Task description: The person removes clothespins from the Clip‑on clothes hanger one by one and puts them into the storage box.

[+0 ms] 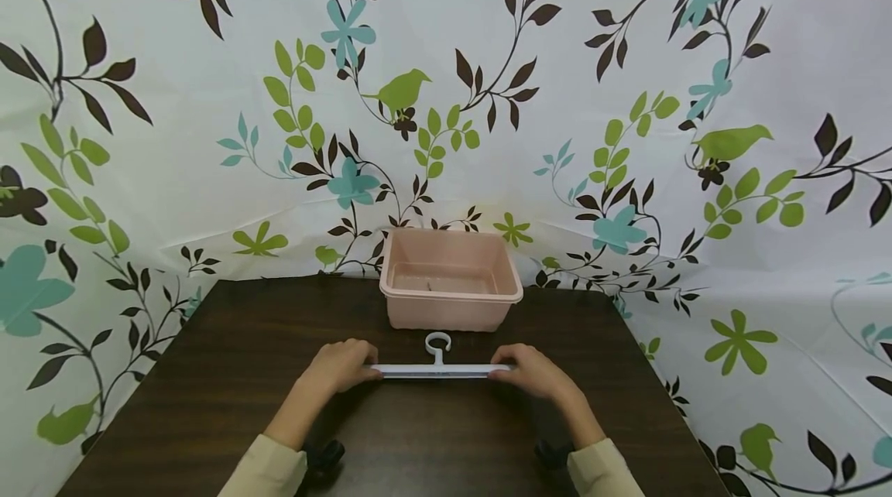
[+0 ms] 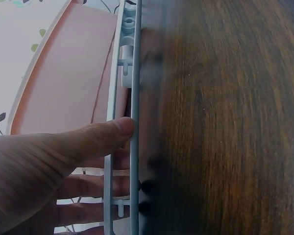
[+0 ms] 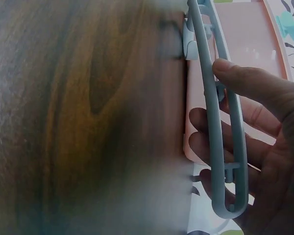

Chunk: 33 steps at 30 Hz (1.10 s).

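Note:
A pale plastic hanger [image 1: 437, 371] with a round hook on top is held level above the dark table, its long narrow frame running left to right. My left hand [image 1: 341, 367] grips its left part, the thumb laid across the rails and the fingers behind them in the left wrist view. At the other side my right hand [image 1: 533, 369] holds the frame between thumb and fingers. Seen from the right wrist, the hanger [image 3: 215, 132] has two parallel rails, a rounded end and small pegs between the rails. The hanger [image 2: 135, 98] looks grey-blue from the left wrist.
Beyond the hanger a pink plastic bin [image 1: 442, 313] stands at the table's far edge. The dark wood-grain table [image 1: 432, 435] narrows toward the back. A white sheet [image 1: 446, 32] printed with leaves, birds and flowers surrounds it at the back and sides.

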Motion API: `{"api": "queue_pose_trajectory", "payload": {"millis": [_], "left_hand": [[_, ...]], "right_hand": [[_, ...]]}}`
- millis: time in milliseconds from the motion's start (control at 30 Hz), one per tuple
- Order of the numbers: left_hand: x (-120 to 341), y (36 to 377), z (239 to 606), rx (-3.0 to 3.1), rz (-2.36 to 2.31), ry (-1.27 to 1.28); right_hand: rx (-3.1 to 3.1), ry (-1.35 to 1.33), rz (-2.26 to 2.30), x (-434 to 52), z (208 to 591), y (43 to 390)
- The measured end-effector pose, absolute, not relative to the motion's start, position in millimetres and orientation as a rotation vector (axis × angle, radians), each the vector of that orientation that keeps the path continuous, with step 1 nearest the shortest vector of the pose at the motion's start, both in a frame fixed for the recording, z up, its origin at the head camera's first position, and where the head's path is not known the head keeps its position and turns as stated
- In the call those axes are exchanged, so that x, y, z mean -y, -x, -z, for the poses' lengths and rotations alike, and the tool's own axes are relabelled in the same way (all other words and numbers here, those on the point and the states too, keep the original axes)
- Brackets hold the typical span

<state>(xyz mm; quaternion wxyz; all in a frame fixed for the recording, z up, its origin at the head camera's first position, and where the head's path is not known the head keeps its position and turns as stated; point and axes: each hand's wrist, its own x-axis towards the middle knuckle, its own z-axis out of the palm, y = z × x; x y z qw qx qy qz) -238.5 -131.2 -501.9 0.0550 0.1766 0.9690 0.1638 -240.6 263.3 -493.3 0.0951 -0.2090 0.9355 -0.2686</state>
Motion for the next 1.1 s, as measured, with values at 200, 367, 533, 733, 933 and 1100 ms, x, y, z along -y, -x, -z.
{"api": "queue_pose_trajectory", "payload": {"millis": [200,367,533,733,933,1100], "left_hand": [[129.1,240.4,503.9,-2.97,-0.494,-0.538],[127.8,240.7,502.4,-2.991,-0.493,-0.555],[127.1,240.6,501.8,-3.008,-0.474,-0.554],[126.0,241.1,506.3,-3.019,-0.468,-0.54],[124.9,242.0,509.6,-3.022,-0.453,-0.532],[124.3,242.1,511.0,-3.019,-0.445,-0.528]], "right_hand": [[-2.777,0.621,0.806,-263.5,499.8,243.4],[-2.786,0.627,0.822,-263.5,503.8,245.0],[-2.786,0.625,0.832,-264.0,508.2,246.6],[-2.779,0.599,0.819,-265.3,516.9,248.4],[-2.791,0.582,0.816,-266.0,523.0,249.4],[-2.798,0.557,0.82,-265.3,523.9,248.7]]}}
